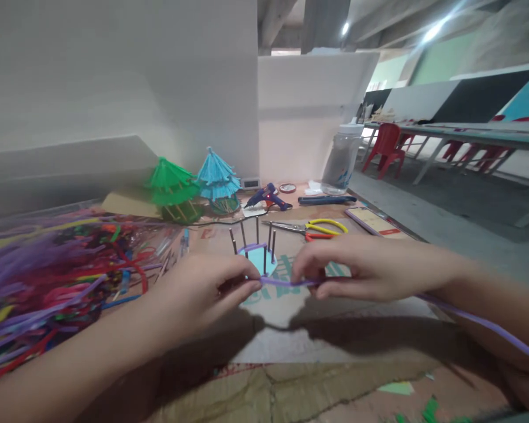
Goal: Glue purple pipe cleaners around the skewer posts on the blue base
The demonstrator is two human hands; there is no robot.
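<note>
A purple pipe cleaner is stretched between my hands, its free end running out to the right past my right wrist. My left hand pinches it between thumb and fingertips. Farther right, my right hand has its thumb and fingers closed on the same strand. Just beyond my left fingertips stands a light blue base with several dark upright sticks around its edge and purple pipe cleaner along part of its rim. Part of the base is hidden behind my left hand.
Colourful pipe cleaners are heaped at left. Behind are a green tiered model, a blue one, a glue gun, yellow-handled pliers, a phone and a clear bottle. Cardboard lies in front.
</note>
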